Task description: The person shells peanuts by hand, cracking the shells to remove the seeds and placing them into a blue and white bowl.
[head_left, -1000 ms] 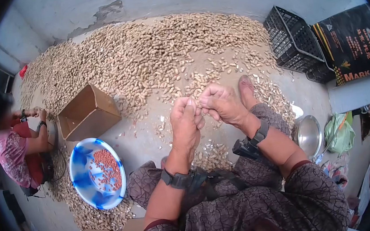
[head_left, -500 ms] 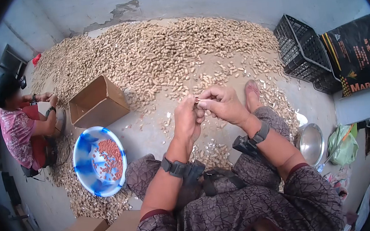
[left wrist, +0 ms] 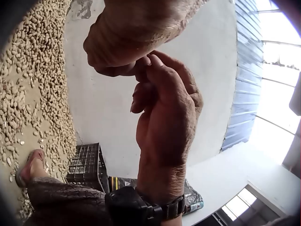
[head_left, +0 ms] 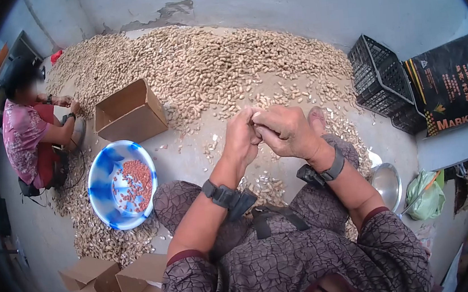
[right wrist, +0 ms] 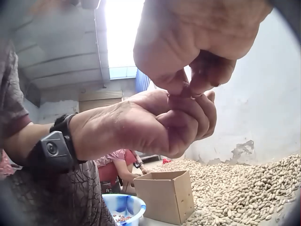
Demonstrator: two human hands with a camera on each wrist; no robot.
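Both hands meet in front of the body, fingertips against fingertips. In the head view the left hand point(head_left: 240, 139) has its fingers curled, thumb toward the right hand point(head_left: 288, 131), whose thumb and forefinger pinch at the same spot. The peanut between them is hidden by the fingers. From the right wrist view, the left hand point(right wrist: 136, 125) lies below the right hand point(right wrist: 202, 30), with their tips touching. Below the hands, broken peanut shells point(head_left: 264, 188) lie on the floor between the legs. Unshelled peanuts point(head_left: 208, 63) form a wide heap along the wall.
A blue and white basin point(head_left: 101, 188) with red peanut kernels point(head_left: 137, 182) stands left of the knees. Behind it is a cardboard box point(head_left: 134, 122); another person point(head_left: 25, 136) sits farther left. At right are a black crate point(head_left: 378, 76), a metal bowl point(head_left: 386, 184) and a green bag point(head_left: 425, 197).
The head view has shifted, bringing the basin and boxes higher. A reddish kernel showed between the fingertips half a second ago; now the right hand has turned over it and covers it.
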